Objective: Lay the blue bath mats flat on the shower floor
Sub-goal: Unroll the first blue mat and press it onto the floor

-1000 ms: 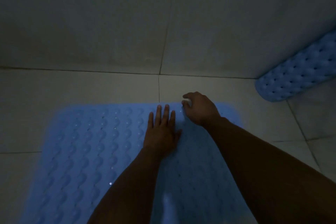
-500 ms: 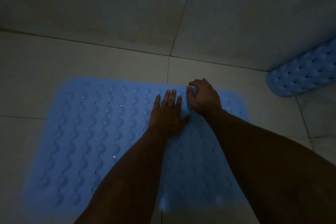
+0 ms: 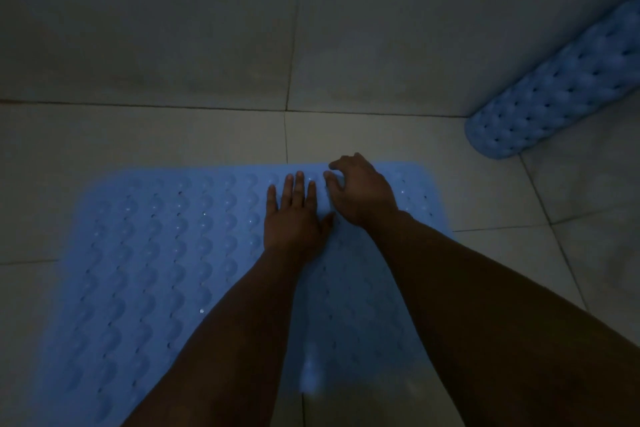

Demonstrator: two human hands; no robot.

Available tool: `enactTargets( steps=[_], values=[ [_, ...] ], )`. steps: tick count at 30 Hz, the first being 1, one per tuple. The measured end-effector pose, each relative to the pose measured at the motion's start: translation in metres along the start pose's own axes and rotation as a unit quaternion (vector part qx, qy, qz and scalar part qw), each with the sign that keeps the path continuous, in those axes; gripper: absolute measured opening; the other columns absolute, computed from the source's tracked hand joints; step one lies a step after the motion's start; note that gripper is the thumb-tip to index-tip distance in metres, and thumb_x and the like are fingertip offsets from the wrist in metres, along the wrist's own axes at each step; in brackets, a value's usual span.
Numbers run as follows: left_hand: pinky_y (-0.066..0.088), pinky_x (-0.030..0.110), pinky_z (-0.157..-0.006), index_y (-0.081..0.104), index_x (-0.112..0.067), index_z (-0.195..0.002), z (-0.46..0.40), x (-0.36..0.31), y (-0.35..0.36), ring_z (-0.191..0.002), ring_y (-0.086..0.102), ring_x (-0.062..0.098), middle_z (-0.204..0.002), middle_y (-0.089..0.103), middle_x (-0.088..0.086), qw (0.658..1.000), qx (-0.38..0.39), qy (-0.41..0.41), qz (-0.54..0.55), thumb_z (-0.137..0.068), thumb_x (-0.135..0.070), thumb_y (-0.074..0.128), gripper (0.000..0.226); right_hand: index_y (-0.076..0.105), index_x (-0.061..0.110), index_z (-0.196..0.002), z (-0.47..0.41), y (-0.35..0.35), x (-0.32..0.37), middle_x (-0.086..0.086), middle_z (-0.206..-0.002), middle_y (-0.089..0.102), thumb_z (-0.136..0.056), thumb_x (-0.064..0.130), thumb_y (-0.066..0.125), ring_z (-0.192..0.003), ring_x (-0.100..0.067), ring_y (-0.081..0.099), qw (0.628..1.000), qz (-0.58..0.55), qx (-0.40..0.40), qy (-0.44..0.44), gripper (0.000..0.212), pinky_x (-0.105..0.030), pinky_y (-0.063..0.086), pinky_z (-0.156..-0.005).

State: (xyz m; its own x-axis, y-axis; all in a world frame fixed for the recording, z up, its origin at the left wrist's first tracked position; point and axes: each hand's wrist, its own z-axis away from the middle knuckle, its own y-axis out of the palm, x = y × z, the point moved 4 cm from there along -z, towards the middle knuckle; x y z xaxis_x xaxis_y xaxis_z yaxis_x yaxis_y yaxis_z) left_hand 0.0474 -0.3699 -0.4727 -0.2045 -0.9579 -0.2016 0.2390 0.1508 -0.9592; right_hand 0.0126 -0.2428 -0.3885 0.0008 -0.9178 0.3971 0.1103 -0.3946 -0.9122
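A blue bath mat [image 3: 149,253] with rows of round bumps lies spread flat on the tiled shower floor, filling the lower middle of the dim head view. My left hand [image 3: 294,218] rests palm down on it near its far edge, fingers straight and together. My right hand [image 3: 362,192] sits just to the right, fingers curled, fingertips touching the mat's far edge; whether it pinches the mat is unclear. A second blue bath mat [image 3: 557,94], rolled into a tube, lies against the wall at the right.
A tiled wall [image 3: 173,28] rises just beyond the mat's far edge. Pale floor tiles [image 3: 588,253] with dark grout lines show to the right and left of the mat. The room is very dark.
Both hands stay on the flat mat's far edge, and the right fingers keep working at it. The camera has shifted, so the mat and the roll sit differently in view.
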Motion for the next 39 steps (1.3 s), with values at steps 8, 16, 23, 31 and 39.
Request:
enactTargets(
  steps=[8, 16, 23, 31, 39],
  values=[
    [-0.006, 0.058, -0.125, 0.005, -0.014, -0.163, -0.003, -0.006, 0.009, -0.157, -0.013, 0.028, -0.171, -0.003, 0.011, 0.998, -0.066, -0.01, 0.01, -0.099, -0.068, 0.005, 0.084, 0.067, 0.012, -0.122, -0.007, 0.002, -0.035, -0.007, -0.125, 0.066, -0.097, 0.045, 0.041, -0.129, -0.029, 0.053, 1.0, 0.014, -0.008, -0.014, 0.049, -0.046, 0.047, -0.104],
    [0.001, 0.058, -0.125, 0.011, -0.014, -0.163, -0.002, -0.008, 0.009, -0.158, -0.008, 0.028, -0.171, 0.003, 0.01, 0.996, -0.087, -0.017, 0.009, -0.1, -0.07, 0.012, 0.084, 0.071, 0.008, -0.113, -0.022, 0.004, -0.053, -0.013, -0.121, 0.069, -0.098, 0.043, 0.04, -0.125, -0.034, 0.059, 0.996, 0.009, -0.054, -0.064, 0.049, -0.048, 0.054, -0.097],
    [-0.006, 0.057, -0.125, 0.01, -0.016, -0.164, -0.003, -0.008, 0.004, -0.158, -0.011, 0.027, -0.172, -0.001, 0.008, 0.997, -0.073, -0.021, 0.023, -0.099, -0.069, 0.015, 0.084, 0.07, 0.008, -0.12, -0.023, 0.011, -0.057, -0.014, -0.128, 0.067, -0.097, 0.045, 0.04, -0.131, -0.036, 0.055, 0.996, -0.019, -0.058, -0.07, 0.053, -0.052, 0.046, -0.107],
    [0.027, 0.057, -0.118, 0.032, -0.021, -0.156, -0.037, -0.011, -0.067, -0.149, 0.026, 0.034, -0.161, 0.033, 0.008, 0.988, 0.139, -0.053, 0.047, -0.092, -0.054, 0.052, 0.074, 0.042, 0.01, -0.15, -0.025, -0.003, -0.034, -0.012, -0.154, 0.043, -0.102, 0.033, 0.049, -0.142, -0.029, 0.04, 0.995, 0.005, 0.102, -0.002, 0.053, -0.036, 0.031, -0.116],
    [0.034, 0.051, -0.114, 0.037, -0.02, -0.154, -0.01, 0.015, -0.074, -0.154, 0.02, 0.031, -0.16, 0.039, 0.005, 0.997, -0.038, -0.045, 0.041, -0.098, -0.034, 0.049, 0.06, 0.012, 0.01, -0.16, 0.009, 0.063, -0.032, -0.009, -0.169, 0.003, -0.099, 0.062, 0.021, -0.156, -0.03, 0.0, 0.987, 0.114, 0.103, -0.053, 0.081, -0.059, 0.009, -0.123]
  ],
)
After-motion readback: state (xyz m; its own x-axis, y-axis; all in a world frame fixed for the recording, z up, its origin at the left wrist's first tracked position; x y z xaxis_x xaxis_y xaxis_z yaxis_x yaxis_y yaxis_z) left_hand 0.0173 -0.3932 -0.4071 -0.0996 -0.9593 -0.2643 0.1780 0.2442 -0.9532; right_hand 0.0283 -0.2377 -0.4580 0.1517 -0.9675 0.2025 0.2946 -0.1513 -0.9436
